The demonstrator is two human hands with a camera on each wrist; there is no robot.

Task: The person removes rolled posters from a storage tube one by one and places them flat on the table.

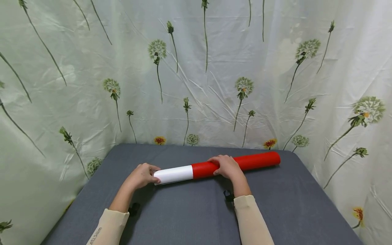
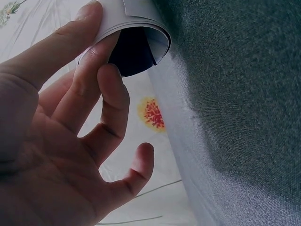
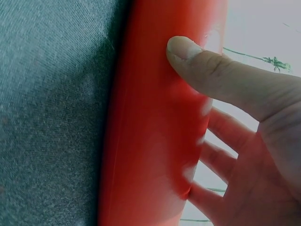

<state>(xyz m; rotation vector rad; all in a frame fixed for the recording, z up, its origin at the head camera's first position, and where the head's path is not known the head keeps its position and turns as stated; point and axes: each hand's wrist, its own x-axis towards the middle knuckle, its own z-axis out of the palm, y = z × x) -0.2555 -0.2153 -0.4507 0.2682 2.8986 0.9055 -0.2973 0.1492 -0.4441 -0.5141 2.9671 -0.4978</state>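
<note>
A long roll lies slantwise across the table, a white rolled sheet (image 1: 174, 174) at its left end and a red tube (image 1: 258, 161) making up the rest. My left hand (image 1: 144, 176) pinches the white end. In the left wrist view the thumb presses the outside of the white rolled sheet (image 2: 136, 12), and a fingertip reaches into its hollow, dark opening; the other fingers are bent and off it. My right hand (image 1: 227, 166) grips the red tube near its middle. The right wrist view has its thumb on top of the red tube (image 3: 150, 127), fingers reaching behind.
A dark grey cloth covers the table (image 1: 183, 214). Behind and along both sides hangs a pale curtain (image 1: 196, 85) printed with dandelions. Small dark devices (image 1: 228, 196) sit under both wrists.
</note>
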